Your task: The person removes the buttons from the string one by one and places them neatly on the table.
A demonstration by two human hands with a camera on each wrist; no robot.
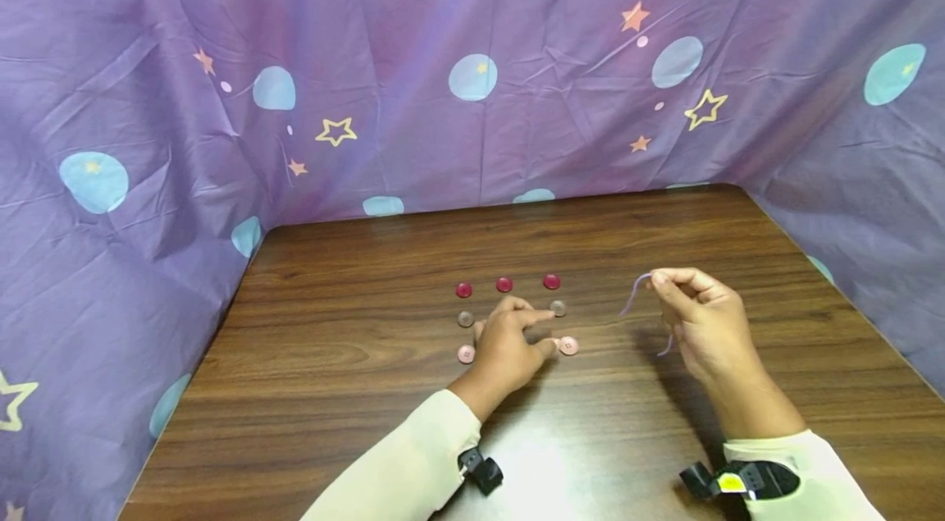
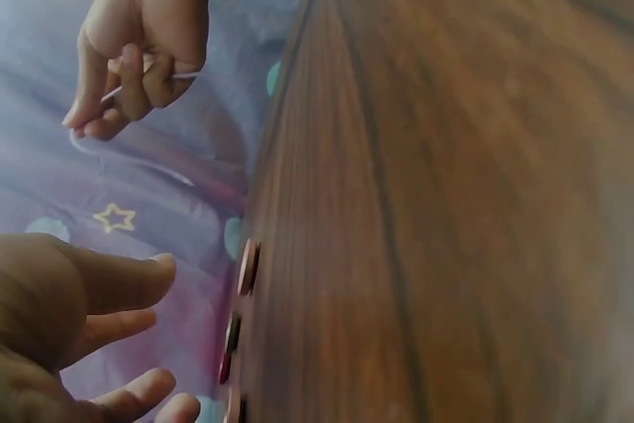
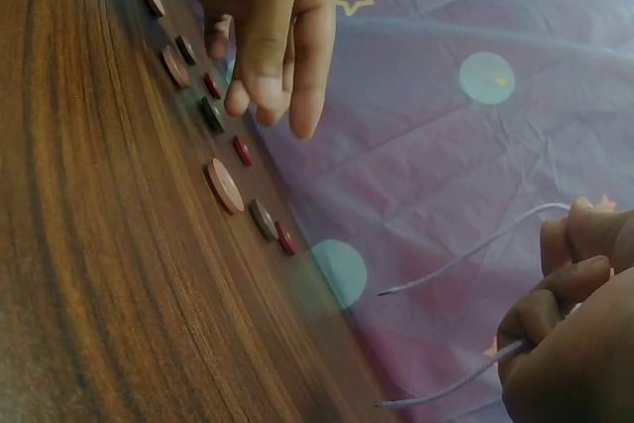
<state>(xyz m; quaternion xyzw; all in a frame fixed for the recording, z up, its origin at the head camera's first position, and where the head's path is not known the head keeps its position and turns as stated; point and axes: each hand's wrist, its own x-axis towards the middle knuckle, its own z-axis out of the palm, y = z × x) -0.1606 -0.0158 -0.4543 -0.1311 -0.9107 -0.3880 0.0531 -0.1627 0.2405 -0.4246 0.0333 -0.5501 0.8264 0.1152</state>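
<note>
My right hand [image 1: 705, 332] pinches a thin purple string [image 1: 632, 295] between thumb and fingertip above the table. Its two ends hang loose, and the right wrist view shows the lower end of the string [image 3: 446, 393] coming out from under the curled fingers. My left hand [image 1: 508, 345] hovers low over rows of round buttons, fingers loosely bent and apart, nothing between them. Red buttons [image 1: 504, 284] form the back row. Greyish buttons [image 1: 558, 308] make up the middle row, and pink buttons [image 1: 568, 346] the front one. In the head view, the left hand partly hides the middle and front rows.
The buttons lie on a brown wood-grain table [image 1: 310, 398]. A purple curtain [image 1: 413, 127] printed with stars and blue spots hangs around its back and sides. Light glares off the tabletop between the forearms. Each wrist wears a black strap with a small camera [image 1: 481, 470].
</note>
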